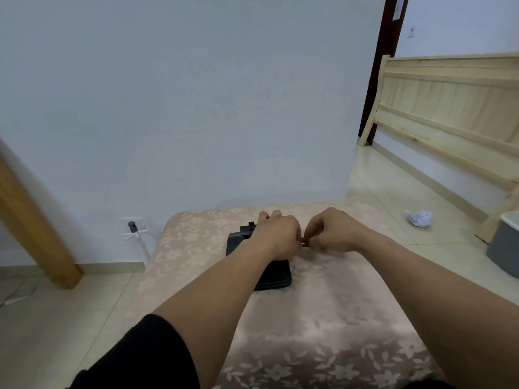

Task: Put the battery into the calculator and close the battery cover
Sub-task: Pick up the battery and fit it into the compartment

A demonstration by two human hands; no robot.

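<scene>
A black calculator (276, 273) lies face down on a floral beige cushion (323, 318). My left hand (276, 234) rests over its far half and presses it down, hiding the battery bay. A small black battery cover (248, 227) lies just beyond the calculator, by the left hand's fingers. My right hand (334, 231) pinches a small metallic battery (305, 242) at the calculator's right edge, its tip close to the left hand.
The cushion ends near a white wall (196, 108). A wall socket with a plug (132, 227) sits low on the left. To the right are tiled floor, crumpled paper (419, 217), a grey bin (505, 242) and a pale wooden bed frame (449, 108).
</scene>
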